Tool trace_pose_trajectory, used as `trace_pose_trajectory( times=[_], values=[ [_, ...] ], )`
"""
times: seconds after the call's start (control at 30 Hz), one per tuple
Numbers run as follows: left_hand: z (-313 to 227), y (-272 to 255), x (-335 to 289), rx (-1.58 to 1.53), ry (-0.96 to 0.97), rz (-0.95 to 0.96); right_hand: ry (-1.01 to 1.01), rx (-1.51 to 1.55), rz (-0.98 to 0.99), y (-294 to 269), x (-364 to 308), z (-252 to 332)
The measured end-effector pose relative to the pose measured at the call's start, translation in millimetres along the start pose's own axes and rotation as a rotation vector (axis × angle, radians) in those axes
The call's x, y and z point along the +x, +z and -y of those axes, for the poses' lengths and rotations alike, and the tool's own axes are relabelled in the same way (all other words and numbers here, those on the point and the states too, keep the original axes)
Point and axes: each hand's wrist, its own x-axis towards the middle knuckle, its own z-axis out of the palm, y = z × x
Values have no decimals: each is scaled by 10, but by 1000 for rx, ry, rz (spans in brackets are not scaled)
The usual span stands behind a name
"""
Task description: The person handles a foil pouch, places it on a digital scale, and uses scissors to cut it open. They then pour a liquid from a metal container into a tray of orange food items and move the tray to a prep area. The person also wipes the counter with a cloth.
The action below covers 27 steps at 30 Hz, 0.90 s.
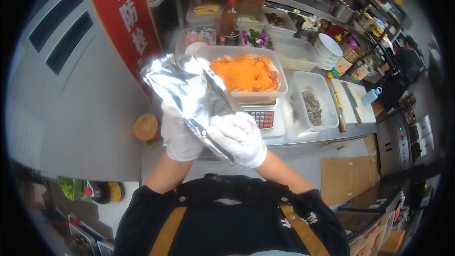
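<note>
At left, the white-gloved left hand (179,136) holds the shiny, crumpled silver foil pouch (188,87) from its near-left side (finger placement behind the foil is hidden). The pouch's long axis slants from upper left, away from the wearer, to lower right, where the white-gloved right hand (238,138) grips it with fingers curled over the front. Beyond and to the right, the clear rectangular plastic tub (259,98) bearing bright orange powder (246,72) stands on the red-and-dark-keyed scale (262,119), nearer the right hand.
</note>
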Motion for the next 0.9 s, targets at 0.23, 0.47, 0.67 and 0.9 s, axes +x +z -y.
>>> trace_pose_trajectory(
  times=[0.23,0.47,0.67,0.9],
  values=[
    [-260,-299,-309,-89,116,-279,-17,-98,413,100,-19,431],
    [-554,-593,-675,-131,-14,-314,586,809,153,2,112,398],
    [-792,-980,-839,-106,94,-319,1067,1646,385,649,296,719],
    [-1711,-2276,-845,204,149,-345,944,1437,322,2120,523,1230]
  ],
)
